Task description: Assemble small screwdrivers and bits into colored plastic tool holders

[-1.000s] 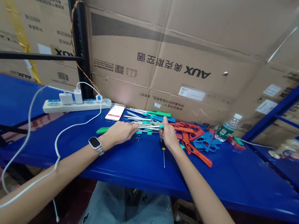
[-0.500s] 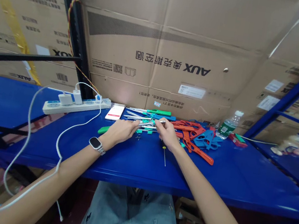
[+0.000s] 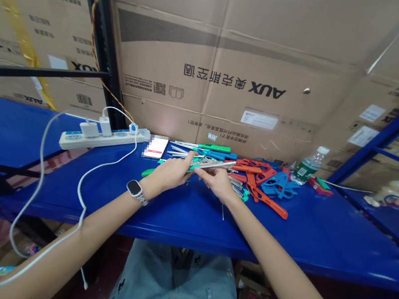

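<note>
Blue table (image 3: 187,226), power strip (image 3: 89,141), phone (image 3: 159,147), orange parts (image 3: 270,202), bottle (image 3: 305,172)

Slim, straight silver rod (image 3: 220,165): held clear of the blue tabletop (image 3: 188,223), bare end directed to the operator's right. A green section (image 3: 193,168) shows at the opposite end, between left hand (image 3: 170,174) and right hand (image 3: 219,184). From here, any further length is hidden.

Power strip (image 3: 120,138) left of parts (image 3: 253,170); bottle (image 3: 304,171) right; carton (image 3: 207,100) behind

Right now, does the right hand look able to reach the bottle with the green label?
Probably yes, passing over the orange parts and blue parts that lie between the right hand and the bottle.
</note>
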`<state>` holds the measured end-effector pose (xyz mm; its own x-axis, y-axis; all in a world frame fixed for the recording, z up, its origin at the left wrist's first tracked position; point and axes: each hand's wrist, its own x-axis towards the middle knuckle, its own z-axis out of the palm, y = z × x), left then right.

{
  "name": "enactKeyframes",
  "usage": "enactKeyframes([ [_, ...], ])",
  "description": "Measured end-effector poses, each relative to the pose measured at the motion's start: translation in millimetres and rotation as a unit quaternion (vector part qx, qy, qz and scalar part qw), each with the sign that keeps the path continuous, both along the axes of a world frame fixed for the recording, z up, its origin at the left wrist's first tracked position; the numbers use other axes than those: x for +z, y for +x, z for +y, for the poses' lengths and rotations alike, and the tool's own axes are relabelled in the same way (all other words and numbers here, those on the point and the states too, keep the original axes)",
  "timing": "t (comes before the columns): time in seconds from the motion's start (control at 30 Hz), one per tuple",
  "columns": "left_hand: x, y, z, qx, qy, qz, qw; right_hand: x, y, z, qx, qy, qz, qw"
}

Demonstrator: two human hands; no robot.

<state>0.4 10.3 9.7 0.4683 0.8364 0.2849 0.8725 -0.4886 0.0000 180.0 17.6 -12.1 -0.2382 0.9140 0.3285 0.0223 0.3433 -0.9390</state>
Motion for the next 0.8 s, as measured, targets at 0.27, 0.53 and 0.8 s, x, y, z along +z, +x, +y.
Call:
enactKeyframes([
  [0.27, 0.5, 6, 2, -0.036, -0.022, -0.039, 0.998, 1.8, -1, -2, 0.021, 0.017, -0.015, 1.000],
  [0.53, 6.2, 13, -1, -0.046, -0.025, -0.103, 0.993, 6.7, 0, -6, -0.020, 0.009, 0.084, 0.996],
  [0.8, 7.4, 16, -7, -0.065, -0.059, -0.149, 0.985, 6.8, -7, -2, 0.002, 0.050, 0.057, 0.997],
])
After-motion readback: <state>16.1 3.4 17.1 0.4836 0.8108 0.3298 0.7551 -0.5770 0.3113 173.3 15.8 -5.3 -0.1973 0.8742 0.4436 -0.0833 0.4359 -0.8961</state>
